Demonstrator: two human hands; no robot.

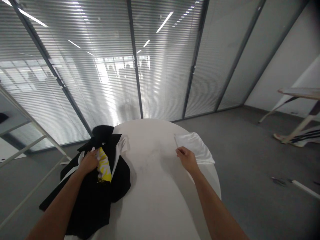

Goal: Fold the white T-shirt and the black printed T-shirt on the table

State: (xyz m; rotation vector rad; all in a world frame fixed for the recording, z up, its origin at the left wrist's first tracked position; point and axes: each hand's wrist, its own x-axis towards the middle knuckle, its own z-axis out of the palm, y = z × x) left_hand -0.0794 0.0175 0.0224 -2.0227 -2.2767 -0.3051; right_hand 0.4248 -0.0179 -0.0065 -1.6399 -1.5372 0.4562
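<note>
A heap of black clothing (100, 186) with white trim and a yellow patch (104, 165) lies on the left side of a round white table (155, 186). My left hand (88, 162) rests on top of the heap, fingers curled into the cloth beside the yellow patch. A folded white garment (196, 146) sits at the table's right edge. My right hand (187, 158) is at the near left corner of that white garment, fingers bent and touching it.
Glass walls with blinds (140, 66) stand behind the table. A white metal frame (30, 133) rises on the left. On the right are a slanted table (300, 96), a striped item on the grey floor (307, 136) and a white stick (305, 188).
</note>
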